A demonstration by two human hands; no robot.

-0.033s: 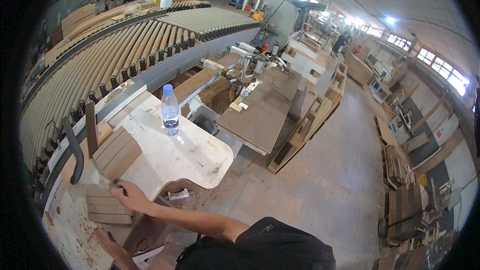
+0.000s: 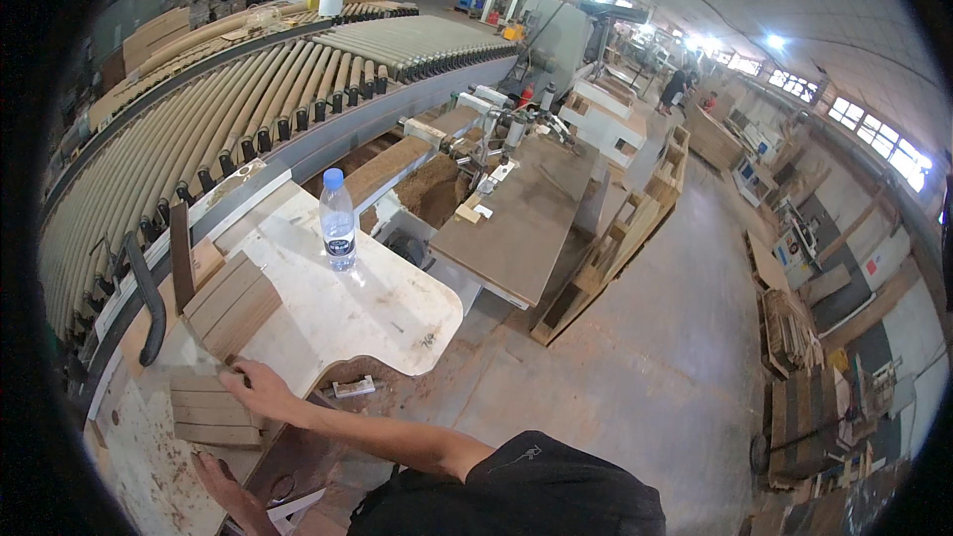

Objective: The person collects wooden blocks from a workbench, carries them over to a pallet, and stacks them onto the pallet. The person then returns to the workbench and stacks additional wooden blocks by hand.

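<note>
Two stacks of brown wooden strips lie on the pale worktable [image 2: 397, 313] at the left. My right hand [image 2: 260, 392] is curled at the corner of the nearer stack [image 2: 210, 409], close to the gap between the stacks. Something small and dark shows at its fingertips, too small to name. Just beyond that hand rests the farther stack [image 2: 233, 308]. My left hand [image 2: 220, 484] lies low by the near edge of the nearer stack, its fingers stretched toward it and apparently holding nothing.
A clear water bottle [image 2: 338, 223] with a blue cap stands on the worktable. Behind runs a roller conveyor [image 2: 228, 104]. A machine with a brown tabletop [image 2: 526, 213] stands ahead, beside a wooden pallet [image 2: 620, 243] on edge. A black hose [image 2: 149, 303] hangs at the left.
My left hand has shifted slightly up toward the nearer stack, and its fingers show more clearly. My right hand has barely moved, and the stacks lie as before.
</note>
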